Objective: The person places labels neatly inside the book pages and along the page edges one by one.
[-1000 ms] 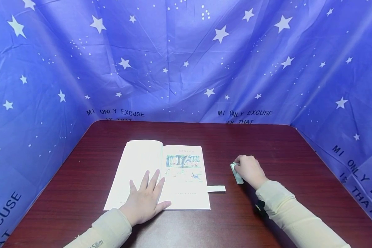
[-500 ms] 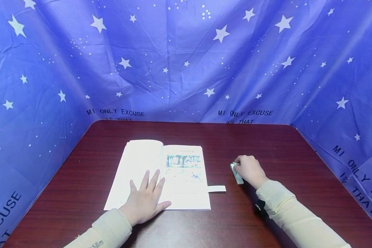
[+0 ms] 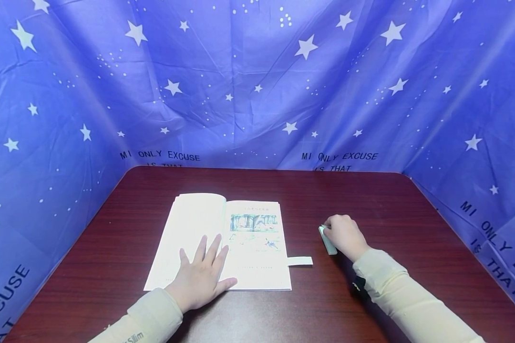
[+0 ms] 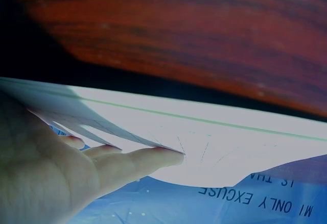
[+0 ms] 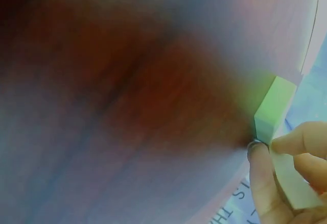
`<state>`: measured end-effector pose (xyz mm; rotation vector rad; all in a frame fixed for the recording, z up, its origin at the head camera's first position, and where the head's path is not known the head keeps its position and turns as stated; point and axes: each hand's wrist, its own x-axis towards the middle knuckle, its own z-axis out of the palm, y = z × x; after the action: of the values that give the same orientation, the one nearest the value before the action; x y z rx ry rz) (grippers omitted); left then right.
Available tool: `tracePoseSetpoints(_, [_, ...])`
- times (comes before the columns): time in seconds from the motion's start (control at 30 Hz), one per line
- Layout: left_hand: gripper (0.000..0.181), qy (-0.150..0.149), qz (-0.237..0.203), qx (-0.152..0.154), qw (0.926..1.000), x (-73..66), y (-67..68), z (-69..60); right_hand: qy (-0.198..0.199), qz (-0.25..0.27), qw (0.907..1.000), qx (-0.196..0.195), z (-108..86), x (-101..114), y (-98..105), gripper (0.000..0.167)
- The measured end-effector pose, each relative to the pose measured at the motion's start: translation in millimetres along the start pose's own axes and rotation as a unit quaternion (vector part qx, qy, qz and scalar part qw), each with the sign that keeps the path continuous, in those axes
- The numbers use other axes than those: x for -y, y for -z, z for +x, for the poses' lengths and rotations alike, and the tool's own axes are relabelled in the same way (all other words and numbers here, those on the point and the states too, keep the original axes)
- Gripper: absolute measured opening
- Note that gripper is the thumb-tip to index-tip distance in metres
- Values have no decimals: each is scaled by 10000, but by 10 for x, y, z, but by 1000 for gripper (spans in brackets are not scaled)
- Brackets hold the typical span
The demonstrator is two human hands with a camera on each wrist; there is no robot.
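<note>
An open book lies flat on the table, with pictures and print on its right page. My left hand rests on the lower part of the book near the fold, fingers spread and straight; the left wrist view shows the hand against the white page. To the right of the book, my right hand pinches a small pale green block-like thing at the tabletop. In the right wrist view, thumb and fingers are at the green block; a pale flat piece slants away beneath the fingers.
A white paper strip sticks out from the book's right edge toward the green block. The dark red wooden table has rounded far corners. Blue curtains with white stars hang behind it and on both sides.
</note>
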<state>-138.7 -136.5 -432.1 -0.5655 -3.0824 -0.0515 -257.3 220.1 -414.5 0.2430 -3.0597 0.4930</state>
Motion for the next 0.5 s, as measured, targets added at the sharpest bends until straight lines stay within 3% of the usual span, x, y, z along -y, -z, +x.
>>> tracePoseSetpoints(0.5, [76, -14, 57, -56, 10000, 3, -16, 0, -42, 63, 9999, -83, 10, -1, 7, 22])
